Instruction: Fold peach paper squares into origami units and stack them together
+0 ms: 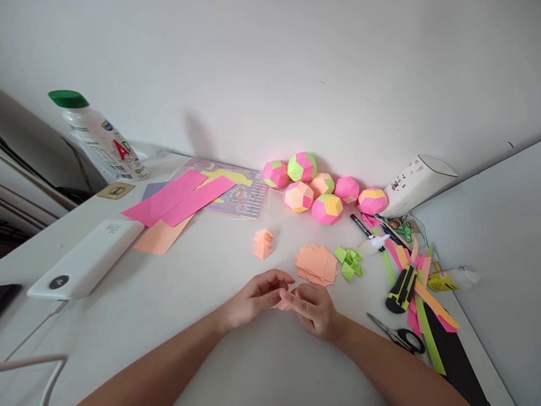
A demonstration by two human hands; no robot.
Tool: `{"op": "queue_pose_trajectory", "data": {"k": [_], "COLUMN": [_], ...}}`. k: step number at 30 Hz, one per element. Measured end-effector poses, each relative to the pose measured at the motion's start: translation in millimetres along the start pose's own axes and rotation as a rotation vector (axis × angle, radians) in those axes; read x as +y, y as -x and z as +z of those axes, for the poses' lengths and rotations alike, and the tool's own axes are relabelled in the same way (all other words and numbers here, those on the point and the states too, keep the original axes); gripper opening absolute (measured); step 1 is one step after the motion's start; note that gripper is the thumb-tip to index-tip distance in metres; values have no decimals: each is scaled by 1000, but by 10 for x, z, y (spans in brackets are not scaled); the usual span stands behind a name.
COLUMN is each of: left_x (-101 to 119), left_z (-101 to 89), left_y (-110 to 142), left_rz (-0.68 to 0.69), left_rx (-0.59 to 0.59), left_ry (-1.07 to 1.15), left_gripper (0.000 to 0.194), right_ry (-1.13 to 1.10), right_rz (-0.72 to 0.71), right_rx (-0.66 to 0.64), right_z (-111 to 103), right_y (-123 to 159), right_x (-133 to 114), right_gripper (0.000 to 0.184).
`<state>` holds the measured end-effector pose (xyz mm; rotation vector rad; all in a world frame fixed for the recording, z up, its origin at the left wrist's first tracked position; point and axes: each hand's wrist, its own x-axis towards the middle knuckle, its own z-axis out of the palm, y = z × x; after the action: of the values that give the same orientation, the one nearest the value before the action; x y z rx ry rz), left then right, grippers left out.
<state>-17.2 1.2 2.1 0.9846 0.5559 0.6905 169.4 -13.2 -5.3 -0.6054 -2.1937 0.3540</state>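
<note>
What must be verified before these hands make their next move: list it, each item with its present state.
1. Small peach piece held between left hand and right hand: ok.
2. Creases on that piece even: cannot tell, fingers cover most of it.
3. Peach paper stack close by: ok, just beyond the right hand.
4. Scissors out of the hands: ok, lying to their right.
5. Utility knife blade retracted: cannot tell.
6. Paper strips sorted: not ok, colors heaped together.

The left forearm [169, 361] at seven o'clock and right forearm [380, 352] at five are bare, as are left hand [256, 299] and right hand [318, 311].
</note>
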Motion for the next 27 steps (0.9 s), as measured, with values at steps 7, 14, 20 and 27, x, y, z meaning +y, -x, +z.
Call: {"op": "queue_pose_trajectory", "data": {"k": [7, 14, 20, 27], "left_x": [7, 14, 15, 31], "left_z": [3, 4, -1, -26], "left_y": [4, 0, -4, 8], "left_rz": [-6, -14, 3, 13], "left_rx": [-7, 1, -18, -27], "left_ry": [-7, -26, -5, -73], "left_gripper": [21, 22, 20, 23], "right_ry": [5, 25, 52, 38], "right_rz": [-4, -15, -38, -51], "right_rx": [14, 6, 49, 45], "right_z": [8, 8, 21, 12], "right_y": [9, -5, -14, -43], "right_x": [4, -5, -1, -8], "right_gripper": [57, 57, 54, 55]}}
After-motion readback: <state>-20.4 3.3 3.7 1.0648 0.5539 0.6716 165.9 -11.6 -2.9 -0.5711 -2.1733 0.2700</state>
